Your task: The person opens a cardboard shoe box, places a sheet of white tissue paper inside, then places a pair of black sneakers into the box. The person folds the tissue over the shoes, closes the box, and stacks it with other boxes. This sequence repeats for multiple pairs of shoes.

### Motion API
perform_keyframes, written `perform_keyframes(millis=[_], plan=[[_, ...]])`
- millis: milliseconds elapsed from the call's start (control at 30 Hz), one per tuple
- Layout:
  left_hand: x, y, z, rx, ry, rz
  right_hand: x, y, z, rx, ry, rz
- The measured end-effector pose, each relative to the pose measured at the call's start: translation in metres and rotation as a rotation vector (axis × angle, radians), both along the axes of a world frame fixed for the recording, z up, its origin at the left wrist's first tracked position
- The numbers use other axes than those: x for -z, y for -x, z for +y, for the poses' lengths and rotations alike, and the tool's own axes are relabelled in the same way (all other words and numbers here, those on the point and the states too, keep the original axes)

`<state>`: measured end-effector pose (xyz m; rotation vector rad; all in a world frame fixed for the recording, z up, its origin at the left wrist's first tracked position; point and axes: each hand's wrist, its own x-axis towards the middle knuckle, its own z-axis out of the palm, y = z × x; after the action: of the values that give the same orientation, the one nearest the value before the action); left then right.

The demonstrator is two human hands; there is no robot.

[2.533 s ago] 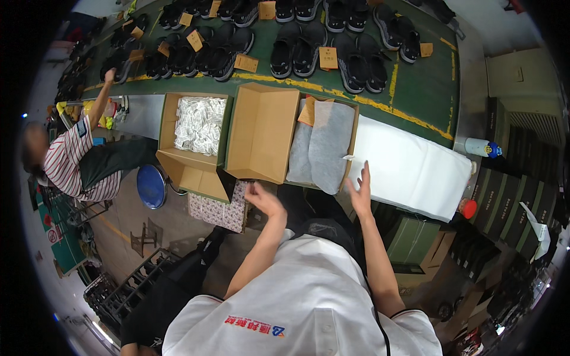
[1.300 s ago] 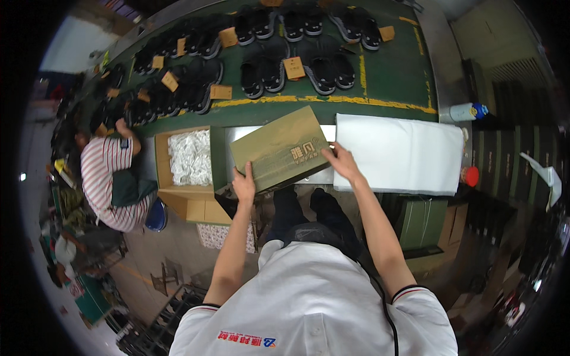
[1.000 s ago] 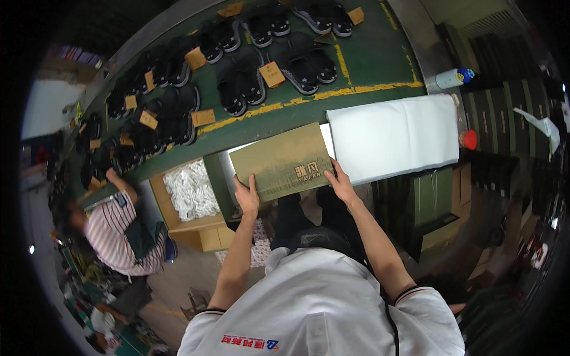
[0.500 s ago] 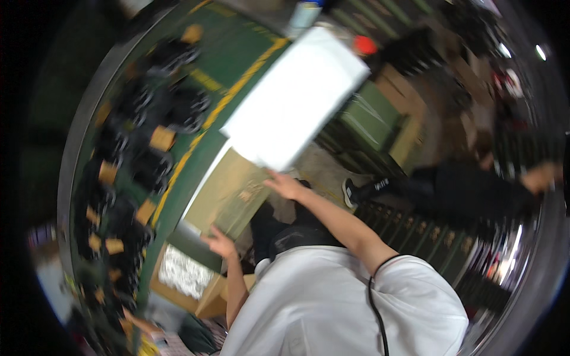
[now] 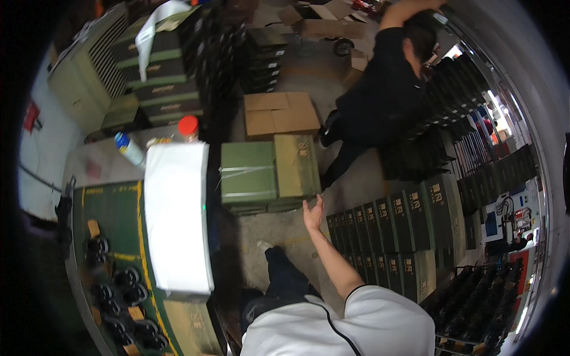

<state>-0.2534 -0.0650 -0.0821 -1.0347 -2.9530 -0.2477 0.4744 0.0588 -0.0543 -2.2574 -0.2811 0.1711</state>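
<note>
Right hand (image 5: 313, 215) was stretched out, fingers (image 5: 319, 202) spread open and holding nothing, nearest to the stack of green boxes (image 5: 270, 172) on the floor (image 5: 285, 237), just short of its near right corner; contact could not be told. Left hand was not seen, so its fingers could not be judged. Behind the green stack sat a brown carton (image 5: 280, 113), close by. To the right, rows of dark green boxes (image 5: 392, 228) stood on the floor, just beside the outstretched forearm. A second person in dark clothes (image 5: 380, 101) stood beyond the stack, arm raised, by the dark shelving. On the left, the table (image 5: 110, 237) with a green surface carried a white sheet pile (image 5: 177, 216) along its right edge, black shoes (image 5: 122, 285) toward its left edge, and a closed green box (image 5: 190, 323) at its near right corner. A bottle (image 5: 129, 148) and a red-capped container (image 5: 187, 127) stood at the table's far end.
</note>
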Motion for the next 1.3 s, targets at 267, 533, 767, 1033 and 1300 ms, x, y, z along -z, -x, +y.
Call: perform_keyframes(millis=[267, 533, 767, 1033, 1300], plan=[[-0.062, -0.155, 0.061, 0.493, -0.113, 0.216, 0.096, -0.188, -0.013, -0.173, 0.098, 0.529], [-0.101, -0.190, 0.080, 0.600, 0.044, 0.068, 0.115, -0.199, -0.060, -0.124, -0.330, 1.337], [-0.127, -0.281, 0.099, 0.538, -0.116, -0.442, 0.051, -0.175, -0.063, -0.037, -0.306, 1.198], [-0.145, -0.392, 0.143, 0.360, -0.240, -1.503, -0.039, -0.021, 0.021, -1.056, -0.177, 1.214], [-0.166, -0.274, 0.093, 0.080, -0.545, -1.320, -0.133, 0.198, 0.102, -1.684, -0.223, 0.462]])
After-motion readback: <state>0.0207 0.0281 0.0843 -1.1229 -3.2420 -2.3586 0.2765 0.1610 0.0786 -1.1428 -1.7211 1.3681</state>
